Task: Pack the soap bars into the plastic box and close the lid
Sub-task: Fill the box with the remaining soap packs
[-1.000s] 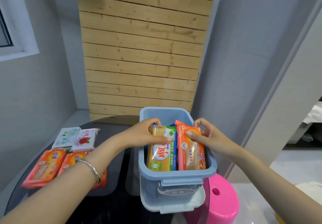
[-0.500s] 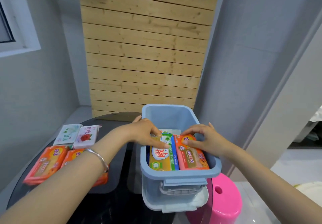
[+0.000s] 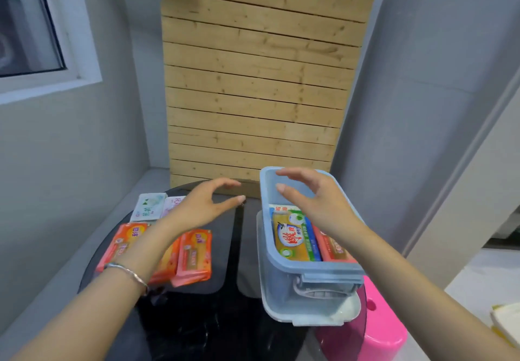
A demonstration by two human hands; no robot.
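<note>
Loose and empty, both hands hovered: your left hand (image 3: 202,208) by the orange-wrapped soap bars (image 3: 194,256), your right hand (image 3: 318,206) above the part-filled pale-blue plastic box (image 3: 315,268); mid-packing, grasping a bar likely came next.

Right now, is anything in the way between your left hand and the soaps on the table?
Nothing visible is. The left hand is open, just above the orange soaps and next to the white soaps. From there to the box there is only bare table, and the box has no lid on top.
</note>
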